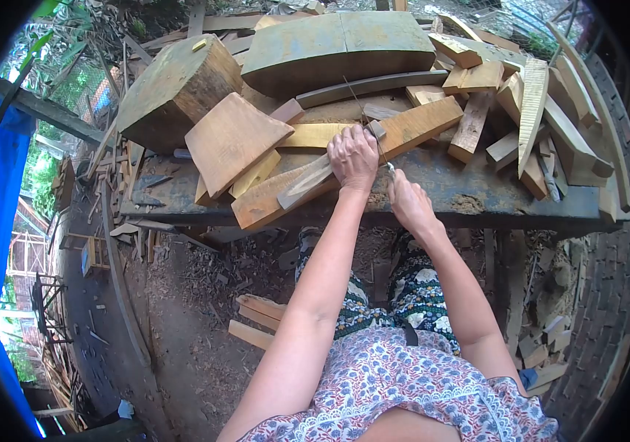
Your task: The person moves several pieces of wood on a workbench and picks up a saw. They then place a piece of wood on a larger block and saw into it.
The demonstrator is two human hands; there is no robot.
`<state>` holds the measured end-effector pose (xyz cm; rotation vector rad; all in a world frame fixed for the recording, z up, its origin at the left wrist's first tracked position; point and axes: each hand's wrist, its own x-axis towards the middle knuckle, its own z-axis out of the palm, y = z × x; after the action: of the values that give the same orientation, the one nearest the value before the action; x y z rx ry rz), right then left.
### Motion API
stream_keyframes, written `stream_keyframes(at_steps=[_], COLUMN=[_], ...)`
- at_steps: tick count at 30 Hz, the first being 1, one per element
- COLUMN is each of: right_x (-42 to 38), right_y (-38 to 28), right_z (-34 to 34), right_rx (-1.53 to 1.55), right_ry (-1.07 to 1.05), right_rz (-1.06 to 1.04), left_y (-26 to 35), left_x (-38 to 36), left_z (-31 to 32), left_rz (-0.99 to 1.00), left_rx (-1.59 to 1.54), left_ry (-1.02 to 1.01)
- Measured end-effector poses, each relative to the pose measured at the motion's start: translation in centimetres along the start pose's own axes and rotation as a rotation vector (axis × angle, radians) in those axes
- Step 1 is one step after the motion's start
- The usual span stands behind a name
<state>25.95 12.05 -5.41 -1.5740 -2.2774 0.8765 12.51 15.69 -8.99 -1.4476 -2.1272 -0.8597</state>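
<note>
My left hand (354,156) is closed over a narrow strip of wood (307,183), pressing it onto a long curved board (421,127) that lies slantwise across the bench. Just to the right, my right hand (409,200) is wrapped round the near end of a thin saw (360,103). The saw's blade points away from me and passes beside the strip's far end, close to my left fingers. A yellowish wood piece (313,135) lies behind my left hand. The saw's grip is mostly hidden in my right hand.
The worn bench (506,202) carries a large wood block (175,92), a wide curved block (340,51) and a flared board (234,140). Several offcuts (469,125) are piled at the right. Wood pieces (256,324) lie on the ground below.
</note>
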Motion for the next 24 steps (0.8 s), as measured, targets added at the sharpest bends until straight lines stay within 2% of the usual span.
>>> stream_keyframes(at_steps=[24], right_x=[1.9], right_y=[0.2], right_z=[-0.2], right_rx=[0.005], right_ry=[-0.017], right_rz=[-0.031], left_y=[0.0], left_x=[0.1], left_z=[0.0], left_rz=[0.002], left_rx=[-0.001], left_ry=[0.018])
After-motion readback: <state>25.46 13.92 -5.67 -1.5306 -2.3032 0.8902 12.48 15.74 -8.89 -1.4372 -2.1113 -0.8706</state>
